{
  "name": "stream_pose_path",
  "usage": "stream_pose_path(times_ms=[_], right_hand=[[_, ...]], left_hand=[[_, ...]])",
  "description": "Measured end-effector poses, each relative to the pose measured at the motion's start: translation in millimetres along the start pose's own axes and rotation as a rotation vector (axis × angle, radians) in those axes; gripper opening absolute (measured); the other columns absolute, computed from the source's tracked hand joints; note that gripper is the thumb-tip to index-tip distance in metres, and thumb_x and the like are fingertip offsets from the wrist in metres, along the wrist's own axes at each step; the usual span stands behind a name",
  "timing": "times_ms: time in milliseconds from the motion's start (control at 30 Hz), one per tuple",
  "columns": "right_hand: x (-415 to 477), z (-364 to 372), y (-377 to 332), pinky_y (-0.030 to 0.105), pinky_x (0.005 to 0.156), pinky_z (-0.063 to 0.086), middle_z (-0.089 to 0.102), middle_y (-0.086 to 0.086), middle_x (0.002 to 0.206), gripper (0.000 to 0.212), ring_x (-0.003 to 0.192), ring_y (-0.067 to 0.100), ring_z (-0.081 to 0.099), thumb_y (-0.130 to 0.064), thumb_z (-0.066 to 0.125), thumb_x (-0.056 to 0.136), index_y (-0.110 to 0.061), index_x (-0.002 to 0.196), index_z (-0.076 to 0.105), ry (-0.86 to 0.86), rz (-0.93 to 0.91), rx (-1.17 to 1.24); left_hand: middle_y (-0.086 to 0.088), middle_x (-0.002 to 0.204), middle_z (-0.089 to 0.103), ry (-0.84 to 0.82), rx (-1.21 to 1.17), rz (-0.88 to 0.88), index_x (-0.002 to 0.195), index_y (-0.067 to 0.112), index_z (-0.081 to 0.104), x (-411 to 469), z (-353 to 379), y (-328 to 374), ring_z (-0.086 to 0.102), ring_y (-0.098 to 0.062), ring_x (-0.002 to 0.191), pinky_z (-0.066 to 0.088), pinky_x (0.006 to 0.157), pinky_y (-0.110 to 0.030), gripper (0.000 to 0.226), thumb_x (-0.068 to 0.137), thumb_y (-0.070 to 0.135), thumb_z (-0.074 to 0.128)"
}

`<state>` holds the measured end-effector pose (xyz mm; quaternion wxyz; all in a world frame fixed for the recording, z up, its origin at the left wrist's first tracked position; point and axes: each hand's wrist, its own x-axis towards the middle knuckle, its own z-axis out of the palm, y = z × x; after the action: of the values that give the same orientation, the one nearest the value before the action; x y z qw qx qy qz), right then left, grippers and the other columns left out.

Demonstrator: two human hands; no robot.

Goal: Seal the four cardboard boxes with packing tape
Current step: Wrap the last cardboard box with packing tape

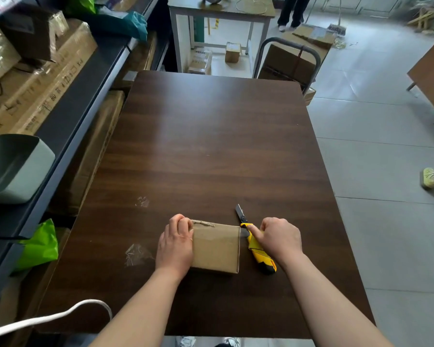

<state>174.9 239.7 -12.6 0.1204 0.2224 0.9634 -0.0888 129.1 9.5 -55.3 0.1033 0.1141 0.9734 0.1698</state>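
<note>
1. Near the front edge of the dark wooden counter (211, 146) sits a small cardboard box (216, 246), flaps closed, with a ragged torn strip along its far top edge.
2. The left hand (176, 244) lies against the box's left side, its fingers curled over the far left corner, gripping the box.
3. The right hand (281, 239) is just beside the box on the right and is closed around a yellow and black utility knife (258, 254), with the index finger stretched along the top of the handle.
4. The knife's blade (239, 211) is extended and points away from the person, past the box's far right corner.
5. A glossy band of clear tape (243, 234) crosses the top of the box and reaches past its right edge to the knife.
6. Two crumpled scraps of clear tape lie on the counter left of the box, one near (137, 254) and one farther back (142, 201).
7. On the left stands a dark shelf (85, 96) with long cartons, a grey bin (15, 169) and a green bag (39, 246).
8. A white cord (60, 316) loops over the counter's near left corner.
9. Beyond the counter stand a trolley (291, 61) loaded with a large box and a second table (221, 11).
</note>
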Motion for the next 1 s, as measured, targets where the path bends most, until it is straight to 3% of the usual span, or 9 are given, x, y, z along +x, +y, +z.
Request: stream_pose_path(times_ms=[200, 467, 533, 567, 633, 667, 833, 933, 1000], right_hand=[[1, 5, -7, 0.03, 0.072, 0.048, 0.069, 0.001, 0.098, 0.048, 0.093, 0.022, 0.066, -0.06, 0.039, 0.095, -0.02, 0.096, 0.066, -0.027, 0.003, -0.082], [2, 9, -12, 0.028, 0.064, 0.044, 0.07, 0.0, 0.093, 0.044, 0.086, 0.022, 0.067, -0.054, 0.039, 0.097, -0.019, 0.09, 0.065, -0.014, -0.01, -0.127], [0, 11, -13, 0.028, 0.064, 0.042, 0.07, 0.001, 0.094, 0.043, 0.088, 0.023, 0.067, -0.053, 0.039, 0.097, -0.019, 0.092, 0.066, -0.021, 0.0, -0.119], [0, 11, -14, 0.028, 0.064, 0.042, 0.07, 0.001, 0.095, 0.043, 0.089, 0.023, 0.067, -0.053, 0.039, 0.097, -0.019, 0.093, 0.066, -0.024, 0.004, -0.113], [-1, 11, -15, 0.028, 0.063, 0.041, 0.07, 0.0, 0.095, 0.043, 0.089, 0.023, 0.067, -0.053, 0.038, 0.097, -0.019, 0.094, 0.066, -0.029, 0.009, -0.1], [-2, 10, -16, 0.028, 0.063, 0.041, 0.069, 0.0, 0.095, 0.044, 0.089, 0.023, 0.067, -0.053, 0.038, 0.097, -0.019, 0.094, 0.065, -0.033, 0.013, -0.091], [-4, 10, -25, 0.032, 0.073, 0.045, 0.068, 0.003, 0.097, 0.049, 0.093, 0.027, 0.065, -0.054, 0.035, 0.097, -0.016, 0.091, 0.065, -0.088, 0.033, 0.115], [-6, 15, -37, 0.033, 0.08, 0.046, 0.069, 0.004, 0.099, 0.048, 0.097, 0.028, 0.063, -0.052, 0.035, 0.098, -0.016, 0.089, 0.066, -0.144, 0.029, 0.254], [-7, 21, -39, 0.033, 0.081, 0.045, 0.068, 0.005, 0.1, 0.044, 0.099, 0.029, 0.062, -0.049, 0.038, 0.096, -0.017, 0.092, 0.067, -0.177, 0.052, 0.306]], left_hand=[[-0.002, 0.137, 0.033, 0.029, 0.03, 0.028, 0.122, 0.022, 0.044, -1, -1, -1, 0.041, -0.02, 0.124, 0.033, 0.107, -0.037, 0.025, 0.102, 0.033, 0.034], [0.0, 0.117, 0.062, 0.21, 0.096, 0.114, 0.111, 0.021, 0.064, -2, -6, 7, 0.057, -0.023, 0.11, 0.045, 0.094, -0.042, 0.022, 0.092, 0.03, 0.056], [-0.002, 0.141, 0.05, 0.107, 0.111, 0.145, 0.135, 0.019, 0.051, -4, -4, 17, 0.043, -0.024, 0.132, 0.033, 0.11, -0.041, 0.048, 0.096, 0.045, 0.041], [-0.002, 0.156, 0.029, 0.001, 0.135, 0.166, 0.148, 0.019, 0.033, -6, -1, 19, 0.024, -0.023, 0.144, 0.019, 0.117, -0.04, 0.062, 0.097, 0.053, 0.03], [0.001, 0.158, -0.021, -0.208, 0.194, 0.18, 0.153, 0.022, -0.01, -6, 4, 17, -0.019, -0.018, 0.147, -0.01, 0.119, -0.037, 0.075, 0.094, 0.064, 0.011], [0.002, 0.153, -0.033, -0.258, 0.237, 0.186, 0.15, 0.023, -0.021, -3, 4, 14, -0.031, -0.017, 0.142, -0.019, 0.116, -0.036, 0.076, 0.091, 0.066, 0.003], [-0.002, 0.151, -0.036, -0.165, 0.399, 0.198, 0.144, 0.027, -0.029, 22, -12, 4, -0.035, -0.02, 0.138, -0.036, 0.101, -0.037, 0.06, 0.098, 0.05, 0.003], [-0.002, 0.158, -0.026, -0.18, 0.291, 0.16, 0.15, 0.029, -0.018, 31, -15, 14, -0.027, -0.019, 0.143, -0.025, 0.112, -0.035, 0.06, 0.101, 0.033, 0.016], [0.0, 0.157, -0.026, -0.246, 0.211, 0.124, 0.152, 0.03, -0.013, 34, -13, 20, -0.025, -0.019, 0.145, -0.016, 0.116, -0.036, 0.06, 0.101, 0.041, 0.018]])
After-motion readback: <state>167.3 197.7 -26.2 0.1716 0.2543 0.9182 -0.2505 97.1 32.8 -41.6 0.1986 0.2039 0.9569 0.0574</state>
